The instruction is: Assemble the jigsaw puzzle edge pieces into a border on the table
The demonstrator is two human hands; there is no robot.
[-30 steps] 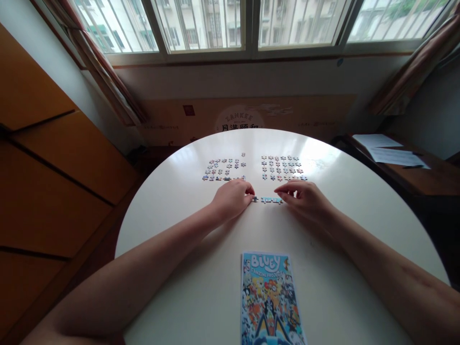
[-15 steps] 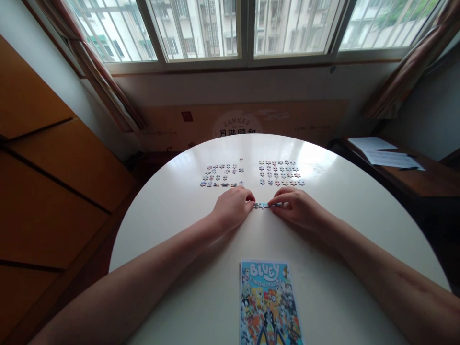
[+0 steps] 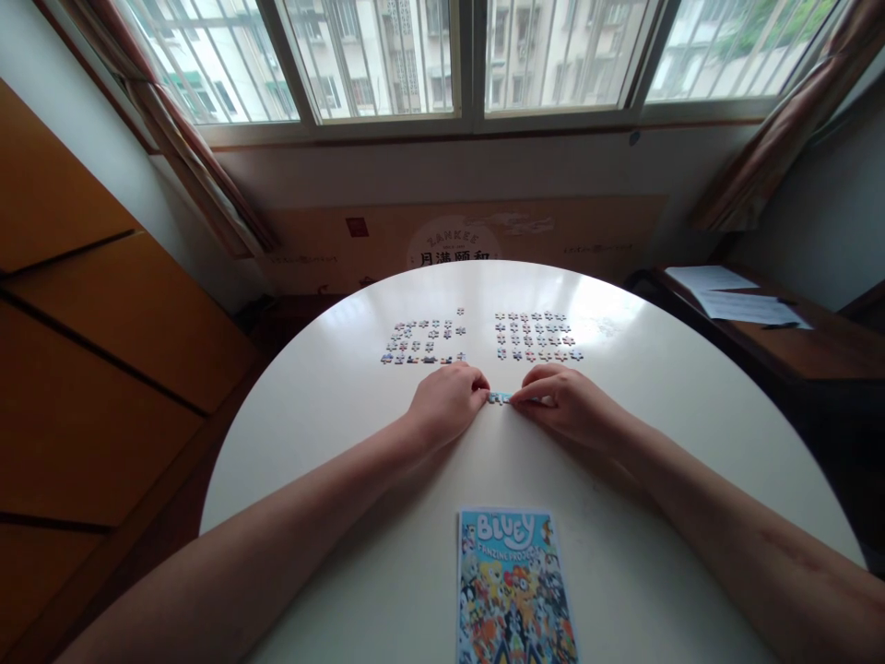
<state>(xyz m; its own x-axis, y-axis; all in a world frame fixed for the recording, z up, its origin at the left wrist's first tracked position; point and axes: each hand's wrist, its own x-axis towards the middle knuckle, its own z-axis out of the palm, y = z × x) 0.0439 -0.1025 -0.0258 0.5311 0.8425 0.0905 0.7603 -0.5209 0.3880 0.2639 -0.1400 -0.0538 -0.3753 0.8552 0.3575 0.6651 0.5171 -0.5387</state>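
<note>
A short puzzle strip [image 3: 499, 398] lies on the white table [image 3: 387, 553], just below the frame's centre. The left hand [image 3: 448, 397], fingers curled in, touches its left end; the right hand [image 3: 563, 397] covers its right part, thumb and fingertips close together. Whether either pinches or merely presses, I can't tell. Loose pieces [image 3: 527, 340] sit just above.

Pale-blue puzzle strip [image 3: 499, 398] (white table [image 3: 387, 572])

Head cam's up at 6 o'clock of the round white table [image 3: 498, 461], looking forward and down, pretty close to the Bluey sheet [image 3: 515, 590], barred windows [image 3: 373, 65] way back at 12.
</note>
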